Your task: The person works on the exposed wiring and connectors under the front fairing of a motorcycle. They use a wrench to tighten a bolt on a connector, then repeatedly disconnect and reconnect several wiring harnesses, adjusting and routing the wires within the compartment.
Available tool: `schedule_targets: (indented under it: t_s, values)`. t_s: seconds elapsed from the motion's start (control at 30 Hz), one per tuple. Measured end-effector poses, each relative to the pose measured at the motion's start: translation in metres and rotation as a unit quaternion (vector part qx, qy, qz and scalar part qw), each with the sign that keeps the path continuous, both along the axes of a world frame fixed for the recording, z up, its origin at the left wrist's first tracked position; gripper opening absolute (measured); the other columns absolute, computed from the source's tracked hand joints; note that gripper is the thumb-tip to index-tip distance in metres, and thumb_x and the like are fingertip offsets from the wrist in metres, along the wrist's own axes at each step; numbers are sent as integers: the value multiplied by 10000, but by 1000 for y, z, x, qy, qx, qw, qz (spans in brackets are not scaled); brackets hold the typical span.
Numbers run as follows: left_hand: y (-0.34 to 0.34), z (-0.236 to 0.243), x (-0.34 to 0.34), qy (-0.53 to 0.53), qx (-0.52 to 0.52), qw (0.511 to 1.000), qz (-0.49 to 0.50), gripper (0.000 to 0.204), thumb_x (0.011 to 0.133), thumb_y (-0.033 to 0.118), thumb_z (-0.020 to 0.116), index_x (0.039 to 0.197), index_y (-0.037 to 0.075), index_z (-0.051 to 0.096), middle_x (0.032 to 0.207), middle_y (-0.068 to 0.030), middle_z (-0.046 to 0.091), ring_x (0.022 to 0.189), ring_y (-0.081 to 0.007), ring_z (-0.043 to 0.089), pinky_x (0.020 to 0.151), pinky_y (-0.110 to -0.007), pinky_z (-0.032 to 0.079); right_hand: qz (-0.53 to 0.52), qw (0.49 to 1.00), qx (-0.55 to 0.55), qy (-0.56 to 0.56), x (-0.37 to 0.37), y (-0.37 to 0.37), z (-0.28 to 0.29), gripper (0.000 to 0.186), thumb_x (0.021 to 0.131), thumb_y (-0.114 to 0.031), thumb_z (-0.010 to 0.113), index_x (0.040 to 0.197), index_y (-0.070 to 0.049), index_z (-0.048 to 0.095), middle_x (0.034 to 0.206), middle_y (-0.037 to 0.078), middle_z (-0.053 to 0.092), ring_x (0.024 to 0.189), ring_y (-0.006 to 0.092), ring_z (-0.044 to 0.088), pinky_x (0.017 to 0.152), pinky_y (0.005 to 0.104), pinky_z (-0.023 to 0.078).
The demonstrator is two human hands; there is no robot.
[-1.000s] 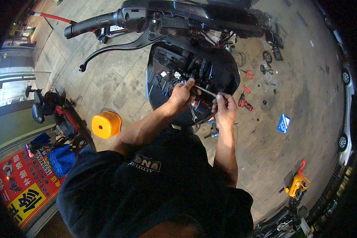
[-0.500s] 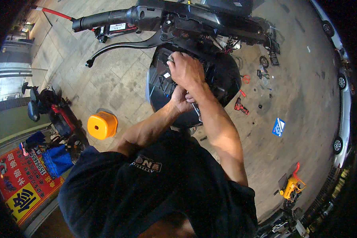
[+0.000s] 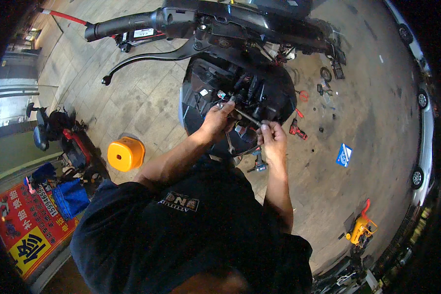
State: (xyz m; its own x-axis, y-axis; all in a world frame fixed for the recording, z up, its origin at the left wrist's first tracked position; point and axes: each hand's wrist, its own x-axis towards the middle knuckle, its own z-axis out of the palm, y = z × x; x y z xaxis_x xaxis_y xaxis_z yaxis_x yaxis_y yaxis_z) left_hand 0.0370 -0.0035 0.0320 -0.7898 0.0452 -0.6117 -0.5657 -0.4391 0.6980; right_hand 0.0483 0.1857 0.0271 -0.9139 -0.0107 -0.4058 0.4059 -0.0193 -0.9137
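Both my hands work over the opened black front body of a scooter (image 3: pixel 201 115). My left hand (image 3: pixel 215 122) is closed, its thumb and finger pinching the near-left end of a slim metal rod-shaped tool (image 3: pixel 248 117). A silver wrench (image 3: pixel 230 142) hangs below the same hand, its upper part hidden by the fingers. My right hand (image 3: pixel 273 139) is closed on the other end of the rod. Exposed wiring and dark parts (image 3: pixel 252 90) lie just beyond the hands. The exact kind of rod tool is unclear.
A handlebar grip (image 3: pixel 125 27) and brake lever (image 3: pixel 152 56) stretch across the far side. An orange stool (image 3: pixel 126 154) stands at left. On the floor at right are a red drill (image 3: pixel 297 130) and a blue-white packet (image 3: pixel 344 155). A bluish power tool (image 3: pixel 258 163) sits below my right hand.
My hands have come apart from their crossed position. The right hand has moved right and nearer, down from the scooter's parts. The rod now spans between both hands, and the wrench hangs lower left.
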Motion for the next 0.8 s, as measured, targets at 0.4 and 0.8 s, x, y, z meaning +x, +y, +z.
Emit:
schedule_targets:
  t_s: [0.4, 0.8]
  values:
    - [22, 10, -11, 10, -76, 996, 41, 342, 934, 316, 571, 716, 53, 560, 593, -16, 524, 462, -125, 463, 419, -276, 325, -52, 992, -113, -27, 18, 6, -41, 121, 939, -159, 568, 980, -45, 566, 731, 33, 589, 546, 95, 514, 489, 237, 438]
    - [16, -2, -8, 12, 6, 1000, -12, 385, 961, 362, 497, 769, 41, 587, 595, -38, 537, 447, -144, 420, 438, -278, 331, -46, 993, 79, 69, -5, 7, -18, 126, 927, -136, 583, 1000, -35, 570, 712, 1, 569, 540, 56, 506, 457, 212, 429]
